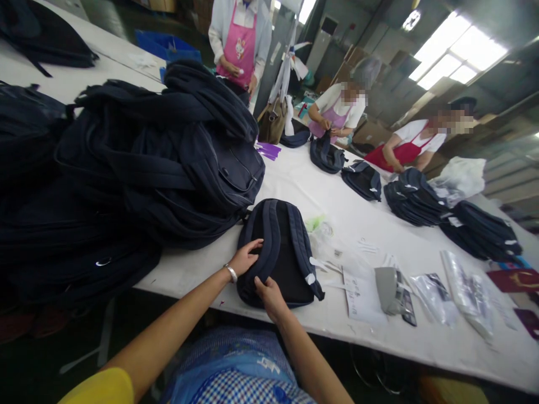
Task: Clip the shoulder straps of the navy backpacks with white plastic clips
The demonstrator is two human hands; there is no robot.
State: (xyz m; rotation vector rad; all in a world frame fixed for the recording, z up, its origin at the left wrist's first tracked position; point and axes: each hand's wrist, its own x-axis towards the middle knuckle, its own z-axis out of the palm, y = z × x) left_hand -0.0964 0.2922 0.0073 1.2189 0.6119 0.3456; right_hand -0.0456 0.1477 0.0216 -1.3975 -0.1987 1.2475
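Note:
A dark navy backpack (290,264) lies on the white table in front of me, its black back panel and two padded shoulder straps facing up. A white tag hangs by its right strap. My left hand (245,259), with a silver bracelet at the wrist, grips the left side of the backpack, fingertips against the left shoulder strap (269,235). Lower down, my right hand (272,297) pinches the bottom end of that same strap between thumb and fingers. Parts of the fingers are hidden behind the strap.
A large heap of navy backpacks (168,151) rises at my left. To the right lie a paper sheet (357,297), a grey device (389,289) and clear plastic bags (467,292). More backpacks (415,196) line the far side, where three people in aprons stand.

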